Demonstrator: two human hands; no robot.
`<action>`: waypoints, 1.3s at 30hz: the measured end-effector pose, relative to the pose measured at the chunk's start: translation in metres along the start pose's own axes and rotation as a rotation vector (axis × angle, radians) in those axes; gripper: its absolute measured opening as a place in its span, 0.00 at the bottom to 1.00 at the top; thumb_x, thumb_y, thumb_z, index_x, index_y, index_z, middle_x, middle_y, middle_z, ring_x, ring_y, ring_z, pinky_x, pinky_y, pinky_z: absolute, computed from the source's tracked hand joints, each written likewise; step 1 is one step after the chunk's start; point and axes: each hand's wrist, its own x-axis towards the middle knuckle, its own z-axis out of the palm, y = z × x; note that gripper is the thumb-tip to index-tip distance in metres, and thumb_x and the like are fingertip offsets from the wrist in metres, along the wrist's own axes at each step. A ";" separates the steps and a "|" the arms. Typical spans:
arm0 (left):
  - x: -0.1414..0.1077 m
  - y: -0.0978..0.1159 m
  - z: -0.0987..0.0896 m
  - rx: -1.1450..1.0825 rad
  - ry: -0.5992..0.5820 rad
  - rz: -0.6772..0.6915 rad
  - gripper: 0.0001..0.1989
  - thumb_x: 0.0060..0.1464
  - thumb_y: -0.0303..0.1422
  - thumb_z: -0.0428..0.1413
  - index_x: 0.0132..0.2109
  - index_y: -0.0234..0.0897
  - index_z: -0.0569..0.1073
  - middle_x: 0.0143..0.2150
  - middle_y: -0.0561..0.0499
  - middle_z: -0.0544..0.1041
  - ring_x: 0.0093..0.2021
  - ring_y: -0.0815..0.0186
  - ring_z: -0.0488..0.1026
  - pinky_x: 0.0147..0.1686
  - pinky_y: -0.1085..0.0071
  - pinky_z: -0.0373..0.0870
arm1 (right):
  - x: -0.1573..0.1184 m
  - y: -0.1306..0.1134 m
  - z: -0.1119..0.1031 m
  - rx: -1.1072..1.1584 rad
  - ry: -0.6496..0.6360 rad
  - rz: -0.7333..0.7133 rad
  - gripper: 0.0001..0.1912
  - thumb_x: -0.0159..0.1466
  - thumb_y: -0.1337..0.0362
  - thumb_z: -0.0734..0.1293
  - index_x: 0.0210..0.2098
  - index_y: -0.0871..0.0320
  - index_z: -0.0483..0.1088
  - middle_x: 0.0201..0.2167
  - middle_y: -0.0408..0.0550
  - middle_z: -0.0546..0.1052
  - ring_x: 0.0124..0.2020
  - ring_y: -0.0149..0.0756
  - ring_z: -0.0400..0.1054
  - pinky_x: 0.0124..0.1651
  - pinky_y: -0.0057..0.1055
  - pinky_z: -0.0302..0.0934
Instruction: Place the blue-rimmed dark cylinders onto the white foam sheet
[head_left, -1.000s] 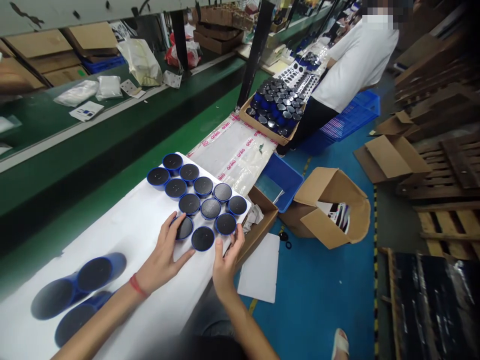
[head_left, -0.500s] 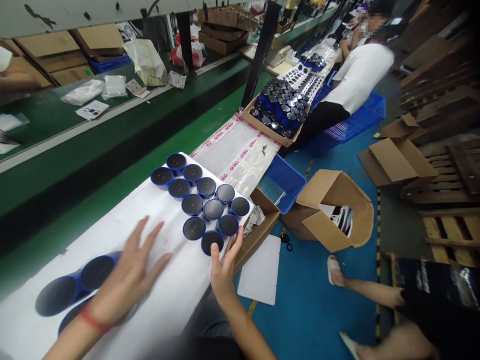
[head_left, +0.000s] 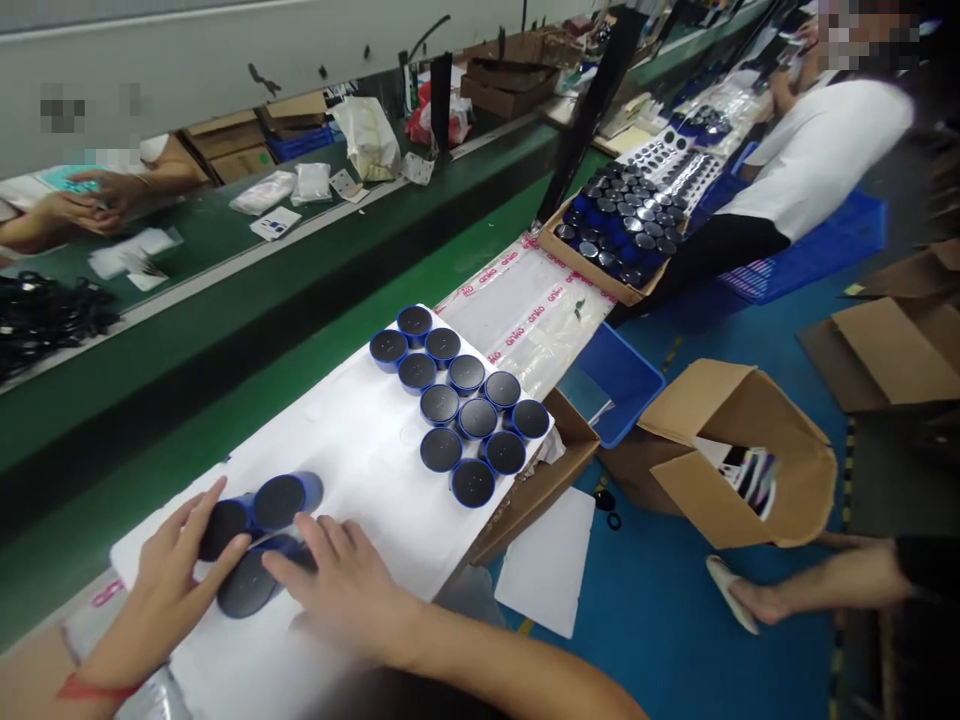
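On a white foam board [head_left: 352, 430] stand several round blue cups with black tops; a larger group [head_left: 440, 404] is at the far right end. A smaller group [head_left: 279, 502] lies near the board's left end. My left hand [head_left: 176, 555], with a red band at the wrist, has its fingers spread at the left side of this smaller group. On the group's right side, my right hand [head_left: 349, 580] has its fingers apart, thumb and index near the cups. The right hand partly covers one cup.
A carton full of similar cups [head_left: 622, 220] stands beyond the taped surface [head_left: 525, 310]. Open cartons [head_left: 750, 450] and a blue bin [head_left: 622, 385] are on the right. Across the green bench [head_left: 202, 240], a person's hands [head_left: 94, 200] hold something; another person [head_left: 832, 150] sits beyond.
My right hand has left the far group and moved left to the smaller group. My left hand has moved to that group's left side. The camera view has shifted left.
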 end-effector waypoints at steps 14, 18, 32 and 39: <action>0.041 0.041 -0.008 0.013 -0.057 0.231 0.33 0.53 0.53 0.56 0.63 0.48 0.64 0.57 0.38 0.71 0.58 0.33 0.64 0.56 0.29 0.49 | 0.049 0.060 -0.014 -0.303 -0.065 0.446 0.14 0.67 0.71 0.64 0.53 0.63 0.68 0.54 0.56 0.73 0.57 0.45 0.68 0.58 0.50 0.66; 0.061 0.056 -0.014 -0.119 -0.195 0.329 0.25 0.54 0.52 0.56 0.56 0.48 0.69 0.47 0.49 0.76 0.44 0.55 0.76 0.47 0.56 0.71 | 0.052 0.062 -0.036 -0.269 -0.032 0.458 0.20 0.66 0.74 0.64 0.57 0.68 0.65 0.61 0.70 0.65 0.66 0.57 0.56 0.65 0.60 0.55; 0.146 0.103 -0.015 -0.401 -0.200 0.134 0.34 0.63 0.53 0.45 0.67 0.37 0.54 0.60 0.39 0.70 0.53 0.56 0.74 0.49 0.54 0.76 | -0.009 0.062 -0.100 -0.075 0.367 0.590 0.16 0.68 0.65 0.61 0.55 0.54 0.65 0.64 0.55 0.58 0.68 0.48 0.47 0.62 0.53 0.60; 0.018 0.013 -0.035 -0.058 -0.124 -0.014 0.34 0.65 0.40 0.28 0.39 0.46 0.80 0.48 0.40 0.75 0.60 0.29 0.63 0.45 0.16 0.54 | -0.026 0.079 -0.100 -0.047 0.440 0.656 0.14 0.68 0.64 0.62 0.54 0.52 0.66 0.63 0.54 0.61 0.68 0.49 0.49 0.62 0.59 0.57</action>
